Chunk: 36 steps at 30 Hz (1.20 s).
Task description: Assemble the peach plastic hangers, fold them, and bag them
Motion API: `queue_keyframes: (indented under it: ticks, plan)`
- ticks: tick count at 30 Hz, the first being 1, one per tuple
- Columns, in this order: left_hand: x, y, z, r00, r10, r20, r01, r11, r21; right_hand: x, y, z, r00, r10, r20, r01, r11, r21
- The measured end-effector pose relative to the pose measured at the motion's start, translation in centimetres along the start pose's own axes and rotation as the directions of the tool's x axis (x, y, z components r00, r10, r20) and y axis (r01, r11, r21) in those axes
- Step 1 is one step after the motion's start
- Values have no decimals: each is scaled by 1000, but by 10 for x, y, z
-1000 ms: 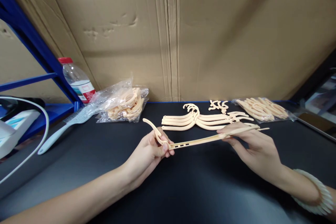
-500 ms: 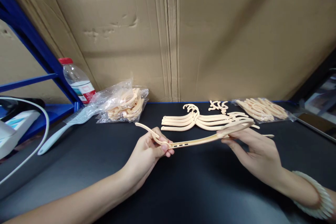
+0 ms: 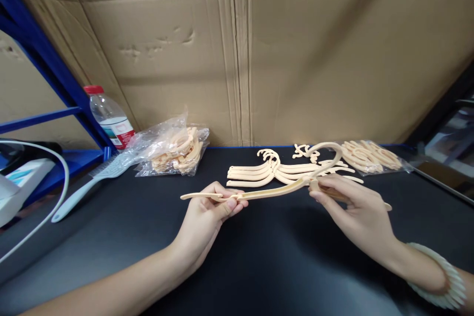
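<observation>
A beige plastic clothes hanger point(image 3: 274, 191) is held up between my two hands, above the black tabletop. My left hand point(image 3: 211, 210) pinches its left end, where a smaller curved piece point(image 3: 198, 196) sticks out to the left past my fingers. My right hand point(image 3: 355, 207) is closed round the hanger near its middle, just below the big hook, and a tip pokes out beyond my fingers at the right. Behind it, several more hangers point(image 3: 252, 174) lie side by side on the table, with a few small hook pieces point(image 3: 305, 152) beyond them.
Clear plastic bags of beige parts lie at the back, one on the left point(image 3: 177, 153) and one on the right point(image 3: 372, 155). A pale hairbrush point(image 3: 89, 185), a bottle with a red cap point(image 3: 111, 118) and a white cable point(image 3: 61, 207) are at the left. Cardboard point(image 3: 177, 59) stands behind.
The hanger has turned in my hands, so its hook now stands up higher. The small piece at the left end has swung down to lie nearly level.
</observation>
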State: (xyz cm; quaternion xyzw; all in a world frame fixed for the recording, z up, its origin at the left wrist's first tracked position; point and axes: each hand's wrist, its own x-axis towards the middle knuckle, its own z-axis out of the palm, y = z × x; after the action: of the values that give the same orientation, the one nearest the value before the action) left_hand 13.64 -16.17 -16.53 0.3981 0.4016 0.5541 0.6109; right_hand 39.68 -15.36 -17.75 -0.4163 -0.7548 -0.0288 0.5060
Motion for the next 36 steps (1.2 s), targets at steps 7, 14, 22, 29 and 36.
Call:
queue_keyframes:
  ticks: [7,14,22,29,36]
  plan:
    - [-4,-1,5,993,-117,-31,118,993,8,3,7,5,988,153,0,-153,988,27]
    - [-38,-3,18,891,-408,198,324,879,351,8,23,8,993,116,33,-116,993,-16]
    - [-41,2,8,682,93,725,-730,52,681,5,21,14,977,62,205,-53,997,-47]
    - [-25,-8,-2,735,-79,673,-677,-35,735,7,16,14,916,19,401,24,994,-102]
    - [-4,-10,-6,773,-134,621,-634,-116,764,4,18,15,811,36,585,96,976,-193]
